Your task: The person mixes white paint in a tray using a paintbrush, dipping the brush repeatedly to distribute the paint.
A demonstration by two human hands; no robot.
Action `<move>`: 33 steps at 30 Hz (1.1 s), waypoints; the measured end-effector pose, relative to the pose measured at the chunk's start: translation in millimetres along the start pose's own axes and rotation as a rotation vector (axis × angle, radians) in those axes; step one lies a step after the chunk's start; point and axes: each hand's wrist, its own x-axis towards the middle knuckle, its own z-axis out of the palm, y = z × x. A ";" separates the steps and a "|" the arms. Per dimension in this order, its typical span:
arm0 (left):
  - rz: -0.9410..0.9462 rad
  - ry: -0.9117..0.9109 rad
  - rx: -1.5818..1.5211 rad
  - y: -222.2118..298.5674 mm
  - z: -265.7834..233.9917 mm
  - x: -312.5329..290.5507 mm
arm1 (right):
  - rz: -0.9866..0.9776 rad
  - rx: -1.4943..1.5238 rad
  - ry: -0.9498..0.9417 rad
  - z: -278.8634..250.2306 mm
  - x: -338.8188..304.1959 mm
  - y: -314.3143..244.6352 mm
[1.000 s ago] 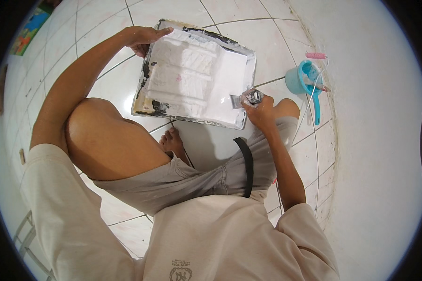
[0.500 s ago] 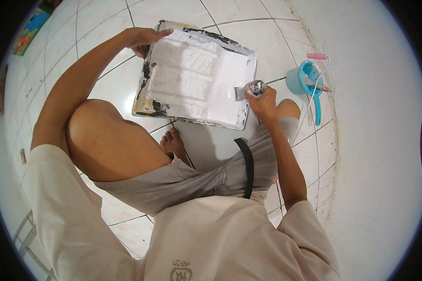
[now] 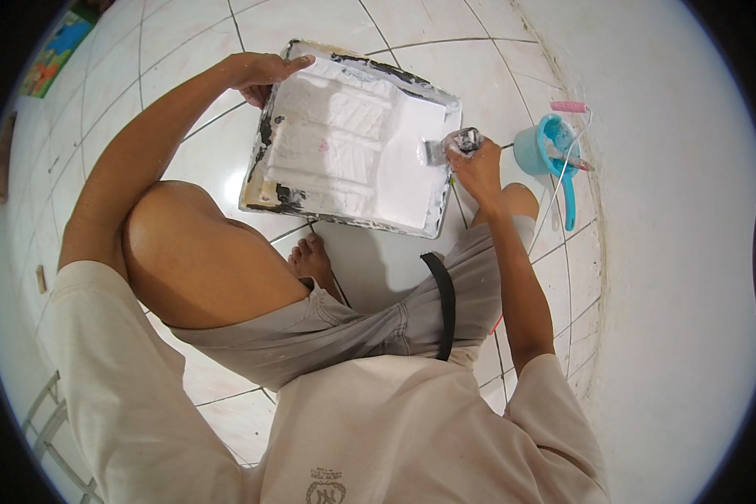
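Note:
A paint tray (image 3: pixel 265 139), smeared black and white along its rim, lies tilted across the floor in front of me. White paint (image 3: pixel 405 181) fills its right-hand end; its ribbed slope is on the left. My left hand (image 3: pixel 270 74) grips the tray's far left corner, thumb over the rim and fingers outside. My right hand (image 3: pixel 476 164) is closed around the paint-smeared handle of what looks like a paintbrush (image 3: pixel 434 152). The brush's grey metal band shows just inside the tray's right edge, over the paint; its bristles are hard to tell from the white paint.
To the right stands a light blue dipper (image 3: pixel 529 151) with a long handle. A small roller with a pink grip (image 3: pixel 569 107) and another paint-marked tool lean in it. Close behind rises a white wall (image 3: pixel 680 252). My bare foot (image 3: pixel 313 259) rests on the tiles near the tray.
My right hand has moved slightly up and to the right with the brush, nearer the tray's right rim. My left hand keeps its grip on the tray corner.

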 end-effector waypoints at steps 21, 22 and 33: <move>-0.005 0.000 -0.035 2.5 -1.4 -2.7 | 0.006 0.229 -0.043 3.9 34.7 14.8; -0.045 -0.024 -0.021 2.8 -2.3 -1.8 | -0.004 0.128 -0.009 3.0 39.6 15.1; -0.026 -0.009 -0.061 1.3 1.4 0.8 | 0.015 -0.035 0.000 -1.2 60.2 12.2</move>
